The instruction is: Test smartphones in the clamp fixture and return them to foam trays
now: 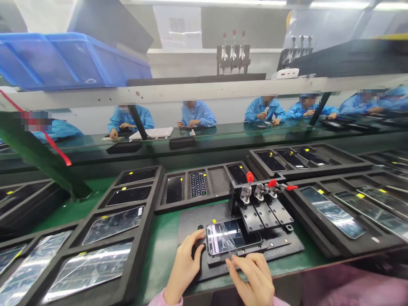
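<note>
A smartphone (223,237) lies face up on a black clamping fixture (280,250), its right end under the clamp arms (267,216). Clear film on its glass is creased and reflective, and a small yellow tab sticks out at its top edge. My left hand (187,263) is at the phone's left end, index fingertip against the edge and thumb apart from it. At the near edge, my right hand (253,274) pinches a bit of clear film (230,255) between thumb and forefinger. Three red-tipped toggle levers (250,177) stand on the fixture; the rightmost points sideways.
Black foam trays hold phones and screens at left (140,238), behind (159,208) and right (325,246). A keypad-like panel (198,185) lies in the rear tray. Overhead is a shelf (191,91) with a blue bin (63,61). Several people in blue work opposite.
</note>
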`<state>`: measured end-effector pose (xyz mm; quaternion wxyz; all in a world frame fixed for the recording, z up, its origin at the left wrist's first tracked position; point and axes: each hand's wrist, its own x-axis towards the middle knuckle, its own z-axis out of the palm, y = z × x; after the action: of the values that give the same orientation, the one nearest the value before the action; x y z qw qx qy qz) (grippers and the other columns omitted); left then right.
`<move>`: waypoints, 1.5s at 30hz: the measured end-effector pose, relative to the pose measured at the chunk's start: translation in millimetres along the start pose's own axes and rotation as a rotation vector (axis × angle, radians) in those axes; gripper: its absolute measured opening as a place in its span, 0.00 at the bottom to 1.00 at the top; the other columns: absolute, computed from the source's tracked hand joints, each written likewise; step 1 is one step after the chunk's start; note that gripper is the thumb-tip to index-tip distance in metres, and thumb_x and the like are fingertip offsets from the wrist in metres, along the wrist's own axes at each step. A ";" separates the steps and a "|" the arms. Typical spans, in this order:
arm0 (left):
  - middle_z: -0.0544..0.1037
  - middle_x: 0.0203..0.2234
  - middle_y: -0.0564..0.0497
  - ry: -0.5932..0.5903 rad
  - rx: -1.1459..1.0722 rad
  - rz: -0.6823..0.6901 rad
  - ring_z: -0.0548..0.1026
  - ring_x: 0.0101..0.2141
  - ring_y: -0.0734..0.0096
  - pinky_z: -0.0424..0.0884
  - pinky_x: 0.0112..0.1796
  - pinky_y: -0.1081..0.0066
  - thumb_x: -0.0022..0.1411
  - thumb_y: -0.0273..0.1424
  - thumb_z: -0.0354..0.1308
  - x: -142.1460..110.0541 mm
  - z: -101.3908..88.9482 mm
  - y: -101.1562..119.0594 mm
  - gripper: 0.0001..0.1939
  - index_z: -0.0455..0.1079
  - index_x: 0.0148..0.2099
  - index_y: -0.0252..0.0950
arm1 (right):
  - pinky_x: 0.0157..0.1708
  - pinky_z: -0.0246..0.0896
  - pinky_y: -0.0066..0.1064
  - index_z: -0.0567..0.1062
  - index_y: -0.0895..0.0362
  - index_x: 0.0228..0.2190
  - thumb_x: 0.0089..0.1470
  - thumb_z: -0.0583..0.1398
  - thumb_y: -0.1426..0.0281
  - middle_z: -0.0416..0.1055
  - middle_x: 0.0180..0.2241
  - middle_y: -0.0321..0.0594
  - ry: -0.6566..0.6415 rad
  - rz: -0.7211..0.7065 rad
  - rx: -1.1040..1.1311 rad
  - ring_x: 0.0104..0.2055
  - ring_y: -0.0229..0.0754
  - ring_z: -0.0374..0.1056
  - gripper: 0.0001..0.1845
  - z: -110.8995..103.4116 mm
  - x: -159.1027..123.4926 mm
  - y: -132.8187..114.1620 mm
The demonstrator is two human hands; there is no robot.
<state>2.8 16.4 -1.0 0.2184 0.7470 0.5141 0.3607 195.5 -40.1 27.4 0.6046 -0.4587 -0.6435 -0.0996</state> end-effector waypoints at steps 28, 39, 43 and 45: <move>0.57 0.60 0.41 -0.056 0.253 0.132 0.55 0.58 0.49 0.55 0.54 0.45 0.56 0.43 0.54 -6.9 -10.5 47.0 0.30 0.55 0.59 0.42 | 0.30 0.60 0.30 0.72 0.57 0.31 0.40 0.65 0.80 0.71 0.25 0.35 0.055 0.094 0.014 0.28 0.34 0.62 0.14 -6.1 15.7 8.6; 0.74 0.23 0.53 0.297 -0.174 -0.219 0.73 0.25 0.70 0.71 0.32 0.70 0.59 0.37 0.52 -17.1 36.0 99.2 0.24 0.59 0.56 0.35 | 0.29 0.57 0.30 0.70 0.55 0.30 0.50 0.60 0.73 0.73 0.24 0.32 -0.155 -0.157 0.017 0.24 0.32 0.63 0.03 -11.4 15.6 0.0; 0.76 0.26 0.52 0.295 -0.079 -0.220 0.75 0.28 0.69 0.71 0.33 0.71 0.58 0.36 0.54 -7.9 20.1 88.4 0.13 0.71 0.43 0.36 | 0.34 0.62 0.34 0.68 0.55 0.37 0.49 0.60 0.65 0.74 0.32 0.38 -0.141 -0.353 0.067 0.34 0.38 0.68 0.12 -26.6 58.5 24.5; 0.77 0.27 0.51 0.270 -0.008 -0.203 0.75 0.31 0.67 0.70 0.35 0.69 0.58 0.37 0.54 -4.1 10.7 82.7 0.10 0.73 0.35 0.38 | 0.40 0.64 0.37 0.64 0.58 0.47 0.51 0.59 0.69 0.71 0.40 0.44 -0.068 -0.260 0.007 0.44 0.42 0.66 0.20 -27.1 101.9 37.6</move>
<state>60.6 -18.0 48.4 0.1858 0.6350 0.6102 0.4358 256.3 10.3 106.7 0.5662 -0.3724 -0.7178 -0.1594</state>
